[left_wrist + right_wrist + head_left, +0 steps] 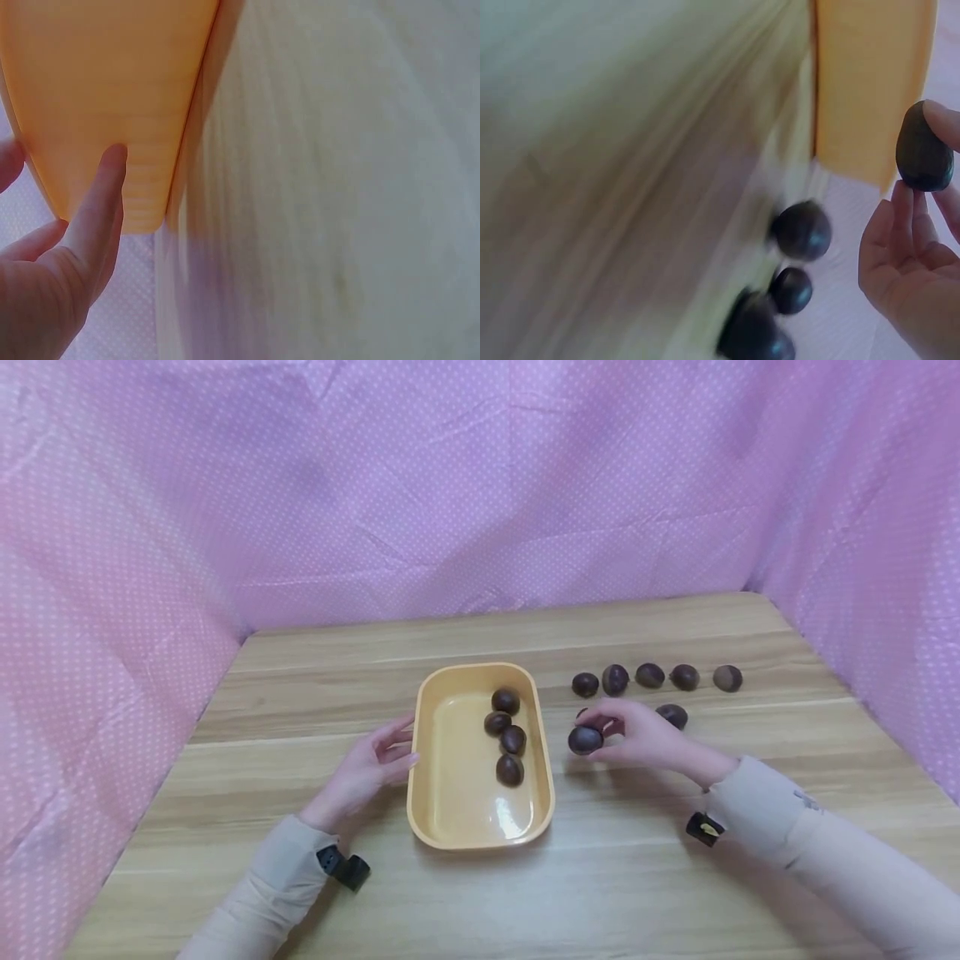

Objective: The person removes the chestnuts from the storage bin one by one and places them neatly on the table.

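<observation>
A yellow plastic tray [450, 842] stands on the table with several dark brown chestnuts [513, 741] along its right half. My left hand [372, 766] touches the tray's left side, its fingers fairly straight against the outer wall [75, 97] and the thumb at the rim. Right of the tray, my right hand [637, 735] pinches a chestnut [585, 741] between thumb and fingertips. In the right wrist view this held chestnut [924, 150] appears raised, in front of the tray wall [862, 90]. Another chestnut [672, 716] lies just behind the right hand.
A row of several chestnuts, one of them a chestnut with a paler patch [727, 677], lies on the wooden table [337, 677] behind the right hand. Part of another is hidden by the fingers. Pink dotted cloth [450, 485] hangs around the table's back and sides.
</observation>
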`<state>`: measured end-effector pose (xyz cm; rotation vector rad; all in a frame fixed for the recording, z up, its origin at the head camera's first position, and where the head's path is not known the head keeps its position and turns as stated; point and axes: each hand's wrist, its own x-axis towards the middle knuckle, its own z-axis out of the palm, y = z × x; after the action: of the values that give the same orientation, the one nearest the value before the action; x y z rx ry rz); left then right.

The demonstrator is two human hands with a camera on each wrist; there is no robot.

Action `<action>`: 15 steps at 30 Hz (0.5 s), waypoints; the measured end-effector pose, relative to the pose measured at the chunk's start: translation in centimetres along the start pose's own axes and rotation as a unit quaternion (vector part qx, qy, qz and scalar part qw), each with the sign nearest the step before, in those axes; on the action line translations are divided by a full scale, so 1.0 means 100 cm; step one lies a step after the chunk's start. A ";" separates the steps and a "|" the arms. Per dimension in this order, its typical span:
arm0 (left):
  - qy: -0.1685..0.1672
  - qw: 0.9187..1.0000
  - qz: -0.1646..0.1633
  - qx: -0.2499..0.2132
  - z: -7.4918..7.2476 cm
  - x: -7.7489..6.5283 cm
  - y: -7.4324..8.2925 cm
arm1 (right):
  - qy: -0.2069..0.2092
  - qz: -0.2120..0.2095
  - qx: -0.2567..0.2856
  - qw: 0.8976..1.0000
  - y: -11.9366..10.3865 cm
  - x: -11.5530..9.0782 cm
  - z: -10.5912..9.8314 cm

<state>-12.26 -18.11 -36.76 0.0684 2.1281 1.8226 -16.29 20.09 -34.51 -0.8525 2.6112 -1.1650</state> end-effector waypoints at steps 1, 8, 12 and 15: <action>-0.001 1.000 0.000 0.002 0.000 0.000 0.000 | 0.003 0.004 -0.001 1.000 0.003 -0.003 -0.002; -0.002 1.000 0.002 -0.007 0.001 0.000 -0.001 | 0.034 0.033 0.000 0.999 0.027 -0.025 -0.019; -0.002 1.000 0.005 -0.003 -0.001 -0.001 -0.003 | 0.050 0.058 -0.001 0.997 0.034 -0.036 -0.035; -0.002 1.000 0.004 -0.004 -0.001 0.000 -0.003 | 0.070 0.074 -0.008 0.995 0.038 -0.046 -0.046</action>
<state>-12.22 -18.24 -37.04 0.0797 2.1196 1.8346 -15.84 27.60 -34.45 -0.5864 2.7441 -1.2054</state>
